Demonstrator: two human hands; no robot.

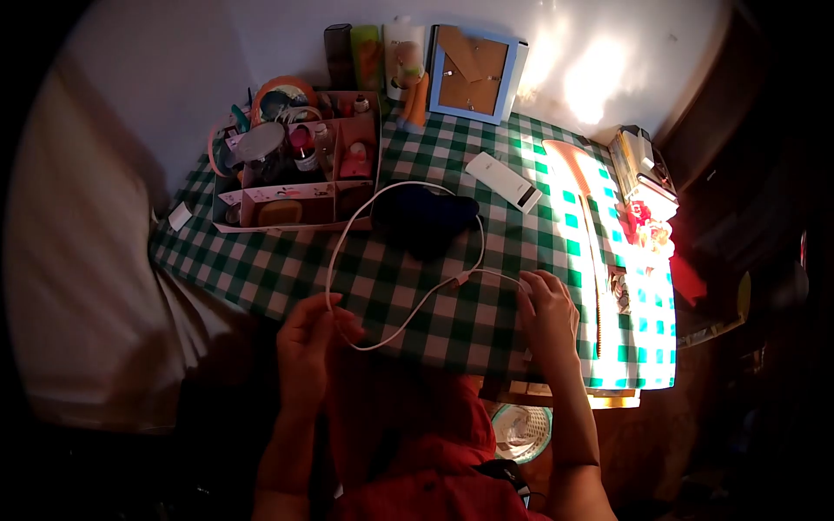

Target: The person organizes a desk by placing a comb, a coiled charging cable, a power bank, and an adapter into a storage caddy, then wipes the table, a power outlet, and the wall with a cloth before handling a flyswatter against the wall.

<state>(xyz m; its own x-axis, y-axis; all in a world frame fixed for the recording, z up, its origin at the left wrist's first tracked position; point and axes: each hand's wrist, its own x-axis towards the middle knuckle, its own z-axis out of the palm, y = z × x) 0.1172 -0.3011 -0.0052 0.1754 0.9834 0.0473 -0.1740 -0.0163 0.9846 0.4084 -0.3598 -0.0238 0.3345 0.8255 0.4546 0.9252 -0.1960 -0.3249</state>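
Okay, white cable: thin, slack, widely looped
Left hand: pinching its curve
Right hand: fingers narrow, holding one end

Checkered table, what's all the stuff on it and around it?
Tablecloth: one, green and white, middle
Cable: one, white, between hands
Bundle: one, dark blue, middle
Slab: one, white, right of bundle
Divided box: one, pinkish, left; contents too crowded to count
Containers: three, dark, green, white, by wall
Figure: one, orange and blue, by containers
Frame: one, blue, by wall
Long-handled thing: one, orange-brown, right
Flowers: uncountable, reddish, right edge
Basket: one, white and teal, below table
Drape: one, beige, far left
Clothing: red, bottom
Left hand: one, bare, on cable
Right hand: one, bare, on cable
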